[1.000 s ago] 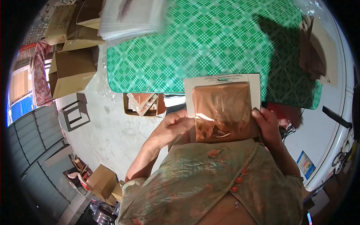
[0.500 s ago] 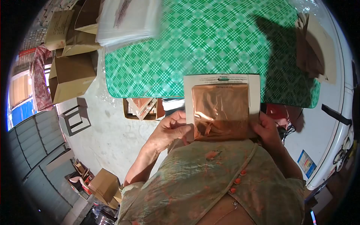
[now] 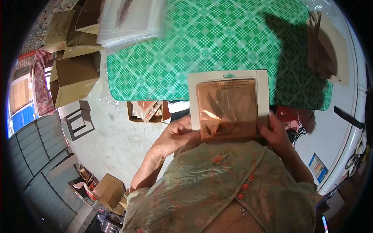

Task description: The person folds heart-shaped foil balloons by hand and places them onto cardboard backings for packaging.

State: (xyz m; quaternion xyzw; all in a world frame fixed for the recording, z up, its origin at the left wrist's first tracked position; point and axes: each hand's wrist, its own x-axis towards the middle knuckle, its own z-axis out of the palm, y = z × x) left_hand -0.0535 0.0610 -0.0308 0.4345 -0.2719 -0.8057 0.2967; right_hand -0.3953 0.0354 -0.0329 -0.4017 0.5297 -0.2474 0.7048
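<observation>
A copper-coloured foil packet [image 3: 229, 110] on a white backing card is held upright in front of my body. Small print runs along its top, and light glints off the shiny, creased film. My left hand [image 3: 179, 134] pinches the lower left edge of the card, thumb in front. At the lower right edge, my right hand [image 3: 275, 130] grips it, with some fingers hidden behind the card. The card's upper part overlaps the near edge of a table with a green checked cloth [image 3: 217, 42].
A stack of clear plastic bags [image 3: 132, 23] lies on the table's far left. Brown paper pieces [image 3: 324, 46] are at the far right. Cardboard boxes [image 3: 75, 77] stand left of the table; an open box [image 3: 145, 112] holds flat packets below it. A grey stool [image 3: 77, 123] is on the floor.
The packet has risen slightly and its top edge has tipped, with the glints on the film shifting. Both hands keep their hold at the lower edges.
</observation>
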